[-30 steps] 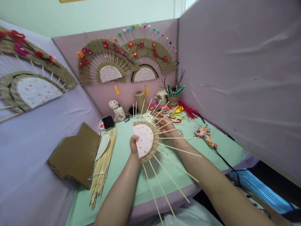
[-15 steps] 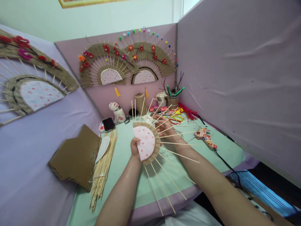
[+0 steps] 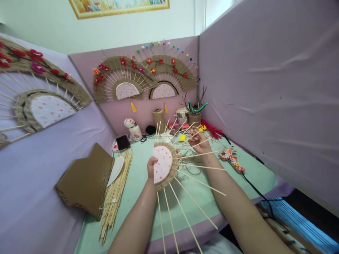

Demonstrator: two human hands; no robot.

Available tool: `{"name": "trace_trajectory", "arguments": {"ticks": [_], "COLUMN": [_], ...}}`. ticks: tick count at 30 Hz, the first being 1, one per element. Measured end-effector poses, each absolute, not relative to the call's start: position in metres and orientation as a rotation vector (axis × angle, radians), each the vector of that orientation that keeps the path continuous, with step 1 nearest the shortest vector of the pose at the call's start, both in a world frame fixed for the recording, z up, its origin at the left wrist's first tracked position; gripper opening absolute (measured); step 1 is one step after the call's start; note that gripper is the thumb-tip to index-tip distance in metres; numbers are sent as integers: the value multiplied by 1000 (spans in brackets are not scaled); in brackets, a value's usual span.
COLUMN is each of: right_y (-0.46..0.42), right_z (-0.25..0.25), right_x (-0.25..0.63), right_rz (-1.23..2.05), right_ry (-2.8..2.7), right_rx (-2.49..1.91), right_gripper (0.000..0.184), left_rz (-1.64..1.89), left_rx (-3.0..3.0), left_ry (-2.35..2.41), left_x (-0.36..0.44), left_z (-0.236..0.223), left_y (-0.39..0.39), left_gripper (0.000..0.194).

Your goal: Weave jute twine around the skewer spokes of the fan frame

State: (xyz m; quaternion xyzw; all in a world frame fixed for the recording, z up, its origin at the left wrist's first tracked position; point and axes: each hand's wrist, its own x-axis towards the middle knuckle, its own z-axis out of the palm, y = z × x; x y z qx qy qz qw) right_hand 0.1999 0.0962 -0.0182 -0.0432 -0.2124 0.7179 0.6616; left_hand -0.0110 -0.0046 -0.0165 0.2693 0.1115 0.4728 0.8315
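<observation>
Well, the left hand [image 3: 151, 169] clamps the fan [image 3: 162, 165] by its flat edge, above the table [image 3: 137, 171] — the right hand [image 3: 200, 140] curls near the sticks [image 3: 196, 203], its grip unclear. Firm thumb, light fingers — that should spare the sticks.

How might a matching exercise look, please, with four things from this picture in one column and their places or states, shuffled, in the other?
1. Left hand
2. Right hand
3. Glue gun
4. Stick bundle

A. Lying beside the brown cardboard
B. Raised among spread sticks
C. Gripping the half-round fan at its straight edge
D. Flower-patterned, lying on the pale green tabletop

Pairs: 1-C, 2-B, 3-D, 4-A
</observation>
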Motion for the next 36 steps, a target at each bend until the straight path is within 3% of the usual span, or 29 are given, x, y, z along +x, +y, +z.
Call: {"name": "trace_trajectory", "arguments": {"ticks": [9, 22, 36], "right_y": [86, 97, 75], "right_z": [-6, -12, -24], "right_x": [224, 225, 152], "right_rz": [1568, 1539, 1571], "right_ry": [-478, -562, -886], "right_rx": [-65, -131, -445], "right_gripper": [11, 18, 33], "left_rz": [983, 919, 1016], "left_rx": [547, 534, 500], "left_ry": [254, 277, 351], "left_x": [-8, -5, -13], "left_z": [-15, -18, -29], "left_y": [-6, -6, -2], "left_gripper": [79, 79, 71]}}
